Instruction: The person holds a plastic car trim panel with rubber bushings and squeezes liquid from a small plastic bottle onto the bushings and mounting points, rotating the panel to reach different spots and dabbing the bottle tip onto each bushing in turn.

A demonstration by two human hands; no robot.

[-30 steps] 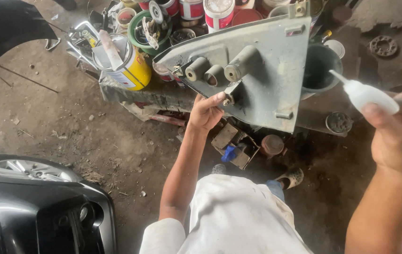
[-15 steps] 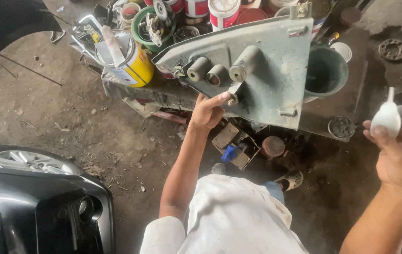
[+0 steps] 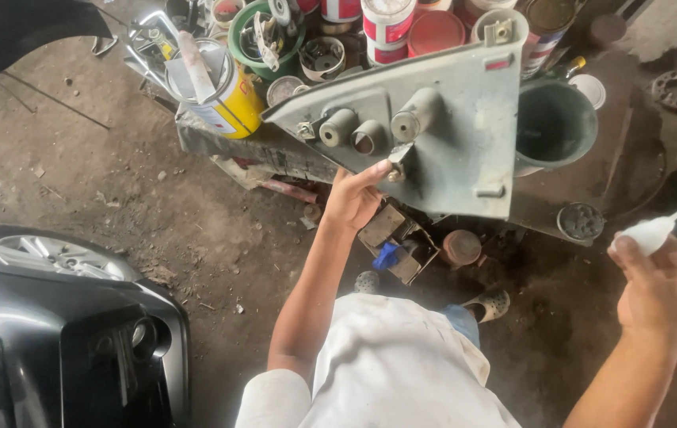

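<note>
Squeeze bottle (image 3: 650, 234) in right hand (image 3: 661, 287) now sits lower, nozzle tilted right

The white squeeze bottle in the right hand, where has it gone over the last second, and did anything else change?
The right hand drew the white squeeze bottle away from the grey lamp housing, down and out to the right, and turned its nozzle from pointing left at the housing to pointing up and right. The left hand kept its hold on the housing's lower edge, and the housing stayed tilted above the paint cans.
</note>
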